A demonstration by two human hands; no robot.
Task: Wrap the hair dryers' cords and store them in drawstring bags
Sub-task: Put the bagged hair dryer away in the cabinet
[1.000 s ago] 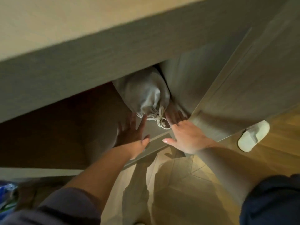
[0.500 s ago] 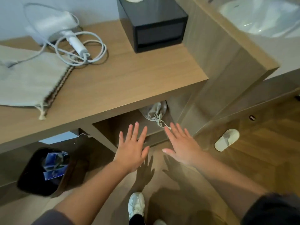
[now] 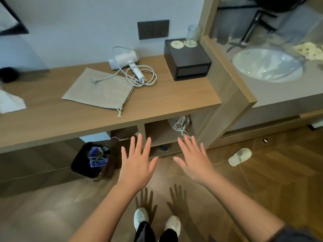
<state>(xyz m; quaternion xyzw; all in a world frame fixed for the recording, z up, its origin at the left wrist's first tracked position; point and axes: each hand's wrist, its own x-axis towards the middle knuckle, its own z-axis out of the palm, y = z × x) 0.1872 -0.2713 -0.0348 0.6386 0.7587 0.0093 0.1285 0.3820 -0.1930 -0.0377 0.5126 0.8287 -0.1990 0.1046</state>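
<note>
left grip (image 3: 138,165) and right grip (image 3: 194,162) flat, wide open, empty, in midair near tied drawstring bag (image 3: 180,122) under desk (image 3: 174,96)

Two hands: left hand (image 3: 138,165), right hand (image 3: 195,163). One hair dryer (image 3: 124,58) at eleven o'clock. Two drawstring bags: flat bag (image 3: 99,88), filled bag (image 3: 180,122). One black box (image 3: 188,56), one glass (image 3: 192,34), one sink (image 3: 267,67), one slipper (image 3: 240,157) at four o'clock, one bin (image 3: 78,165) at eight.

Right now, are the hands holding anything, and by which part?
Nothing is held. The left hand and right hand are both open, fingers spread.
</note>
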